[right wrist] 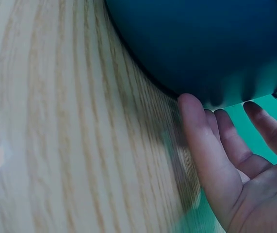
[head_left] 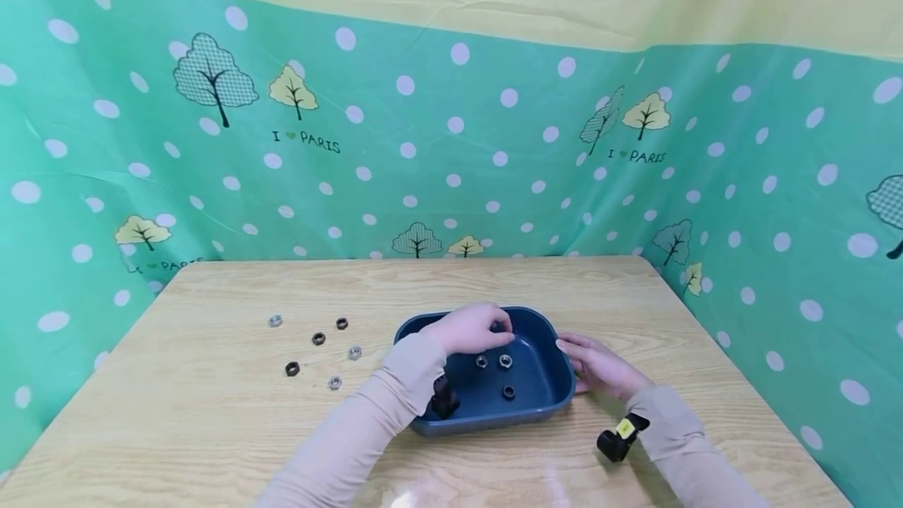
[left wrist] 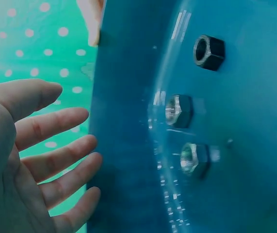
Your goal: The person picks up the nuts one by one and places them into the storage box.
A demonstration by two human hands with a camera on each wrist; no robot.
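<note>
A dark blue rectangular tub (head_left: 543,359) sits on the table. My left hand (head_left: 469,329) hovers over its far left part; in the left wrist view its fingers (left wrist: 60,121) are spread and hold nothing. Two silver hex nuts (left wrist: 179,110) and a black hex nut (left wrist: 210,52) lie on the tub's floor. At the tub's right end is my right hand (head_left: 600,365). Its fingertips (right wrist: 189,104) touch the outer wall (right wrist: 201,53) in the right wrist view, loosely extended rather than curled round it.
Left of the tub, several loose nuts are scattered on the wooden table (head_left: 212,414), some black (head_left: 292,368), some silver (head_left: 335,383). A green polka-dot cloth (head_left: 451,179) hangs behind the table and along its sides. Each wrist wears a small black camera (head_left: 615,445).
</note>
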